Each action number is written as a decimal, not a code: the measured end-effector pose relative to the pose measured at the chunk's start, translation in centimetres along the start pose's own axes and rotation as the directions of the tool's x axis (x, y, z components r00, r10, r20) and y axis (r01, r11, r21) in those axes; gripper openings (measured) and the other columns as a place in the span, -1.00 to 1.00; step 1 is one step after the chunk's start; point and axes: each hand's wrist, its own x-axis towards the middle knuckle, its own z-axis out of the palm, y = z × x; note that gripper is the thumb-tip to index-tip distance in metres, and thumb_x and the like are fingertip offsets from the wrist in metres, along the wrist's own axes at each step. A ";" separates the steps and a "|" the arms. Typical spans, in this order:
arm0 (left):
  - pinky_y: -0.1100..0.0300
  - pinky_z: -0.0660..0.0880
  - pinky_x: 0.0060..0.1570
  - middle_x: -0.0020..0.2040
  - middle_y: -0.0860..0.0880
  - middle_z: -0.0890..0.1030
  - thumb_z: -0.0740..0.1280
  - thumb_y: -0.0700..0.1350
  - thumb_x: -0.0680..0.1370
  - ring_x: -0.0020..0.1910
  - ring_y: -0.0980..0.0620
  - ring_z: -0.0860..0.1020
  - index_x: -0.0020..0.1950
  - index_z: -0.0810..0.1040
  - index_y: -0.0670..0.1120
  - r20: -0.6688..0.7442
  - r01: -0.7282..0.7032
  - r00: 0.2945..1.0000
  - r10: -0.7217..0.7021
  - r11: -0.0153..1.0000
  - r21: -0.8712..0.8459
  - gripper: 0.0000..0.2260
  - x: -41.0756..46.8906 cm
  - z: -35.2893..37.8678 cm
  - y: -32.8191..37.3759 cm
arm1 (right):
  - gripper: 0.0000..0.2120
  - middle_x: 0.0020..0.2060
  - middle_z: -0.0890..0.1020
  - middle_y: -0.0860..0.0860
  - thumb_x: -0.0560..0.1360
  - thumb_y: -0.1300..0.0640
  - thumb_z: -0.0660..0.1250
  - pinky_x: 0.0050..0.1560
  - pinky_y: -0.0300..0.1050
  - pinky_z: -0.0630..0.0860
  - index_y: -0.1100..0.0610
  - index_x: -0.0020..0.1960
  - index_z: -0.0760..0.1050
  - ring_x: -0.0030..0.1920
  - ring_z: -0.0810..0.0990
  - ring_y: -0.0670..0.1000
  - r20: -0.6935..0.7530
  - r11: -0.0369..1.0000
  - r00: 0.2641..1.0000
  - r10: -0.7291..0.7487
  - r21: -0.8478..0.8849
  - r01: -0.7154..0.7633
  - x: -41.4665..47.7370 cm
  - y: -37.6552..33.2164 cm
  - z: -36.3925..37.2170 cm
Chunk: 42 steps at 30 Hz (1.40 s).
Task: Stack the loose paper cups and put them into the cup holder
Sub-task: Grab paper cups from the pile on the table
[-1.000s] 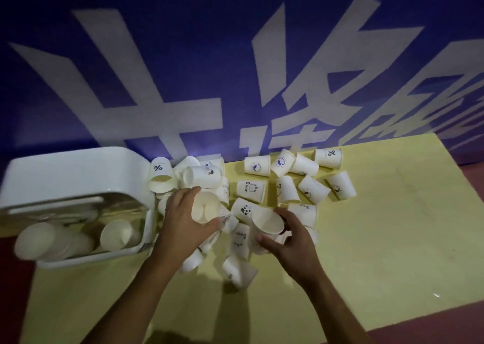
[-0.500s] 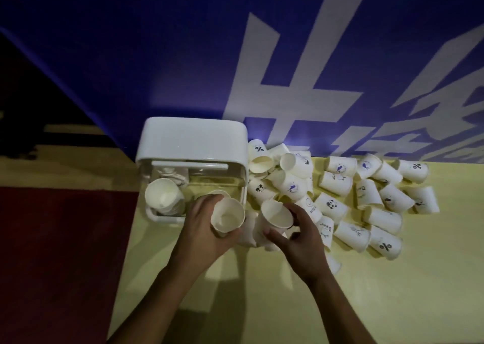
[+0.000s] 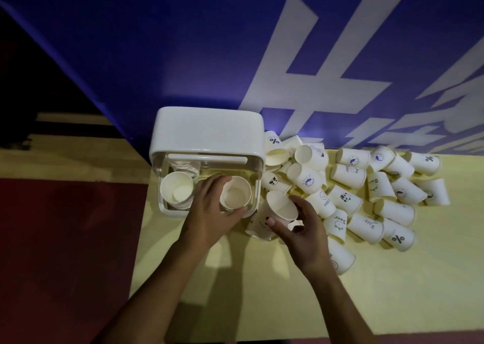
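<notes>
Gripping stack point(image 3: 235, 193) in holder point(image 3: 209, 131) left, cup point(image 3: 277, 210) right

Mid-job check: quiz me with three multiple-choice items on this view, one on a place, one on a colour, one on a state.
1. The loose white paper cups lie where from the white plastic cup holder? A left of it; B right of it; C on its lid.
2. The table top is: A yellow; B green; C grey.
3. The right hand: A lies flat, empty; B grips a white paper cup; C rests on the lid.
Answers: B, the pile spreads to the holder's right; A, the surface under the cups is yellow; B, its fingers curl round the cup.
</notes>
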 end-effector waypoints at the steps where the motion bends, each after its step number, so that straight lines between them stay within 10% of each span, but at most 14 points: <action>1: 0.24 0.32 0.29 0.31 -0.02 0.54 0.45 0.18 0.42 0.27 -0.04 0.45 0.36 0.50 -0.08 0.016 0.001 1.000 -0.001 1.000 0.007 -0.41 0.2 0.3 -0.2 | -0.46 0.08 0.64 -0.17 0.33 0.06 0.66 -0.22 -0.19 0.58 -0.20 0.20 0.51 0.01 0.59 -0.11 0.001 1.000 1.000 0.006 0.002 -0.006 0.0 0.0 -0.2; 8: -0.10 0.49 0.27 0.32 -0.07 0.57 0.63 0.02 0.37 0.28 -0.14 0.49 0.38 0.52 -0.12 0.123 0.042 0.991 -0.053 0.995 0.092 -0.36 1.1 2.7 -2.4 | -0.50 0.09 0.62 -0.22 0.38 0.01 0.63 -0.18 -0.15 0.58 -0.17 0.24 0.51 0.08 0.56 -0.08 0.007 1.000 1.000 -0.007 -0.026 0.007 0.2 0.4 -1.7; 23: 0.14 0.48 0.23 0.33 0.13 0.53 0.69 0.05 0.29 0.26 0.12 0.48 0.50 0.31 0.15 0.226 0.287 0.935 -0.273 0.958 -0.027 -0.13 1.0 3.0 -3.7 | -0.36 0.18 0.56 -0.28 0.33 0.06 0.65 0.02 -0.31 0.52 -0.05 0.30 0.43 0.21 0.55 -0.18 0.091 0.978 0.979 -0.185 -0.076 0.192 1.8 -1.7 2.4; 31: 0.38 0.41 0.26 0.30 0.12 0.54 0.23 -0.12 0.71 0.23 0.39 0.48 0.49 0.46 0.00 0.164 0.432 0.902 -0.400 0.853 -0.293 -0.67 -0.3 0.7 -1.9 | -0.39 0.10 0.55 -0.34 0.33 0.07 0.64 0.03 -0.33 0.48 -0.28 0.17 0.37 0.11 0.54 -0.25 0.173 0.950 0.953 -0.248 -0.151 0.274 3.5 -0.6 6.5; 34: 0.61 0.32 0.08 0.21 0.20 0.56 0.16 -0.07 0.74 0.12 0.54 0.46 0.42 0.52 0.00 0.144 0.431 0.902 -0.406 0.841 -0.327 -0.71 0.3 1.2 -1.2 | -0.39 0.10 0.57 -0.23 0.32 0.05 0.65 0.02 -0.02 0.57 -0.17 0.22 0.39 0.10 0.57 -0.11 0.181 0.948 0.952 -0.247 -0.158 0.276 4.0 0.6 7.4; 42: 0.46 0.42 0.00 0.14 0.18 0.61 0.18 -0.18 0.73 0.03 0.44 0.55 0.43 0.54 0.02 0.178 0.369 0.925 -0.335 0.905 -0.214 -0.68 0.3 2.4 -3.0 | -0.32 0.25 0.60 -0.11 0.37 -0.20 0.58 0.24 -0.02 0.52 -0.01 0.39 0.44 0.25 0.56 -0.04 0.233 0.920 0.952 -0.197 -0.291 0.262 5.1 2.5 8.5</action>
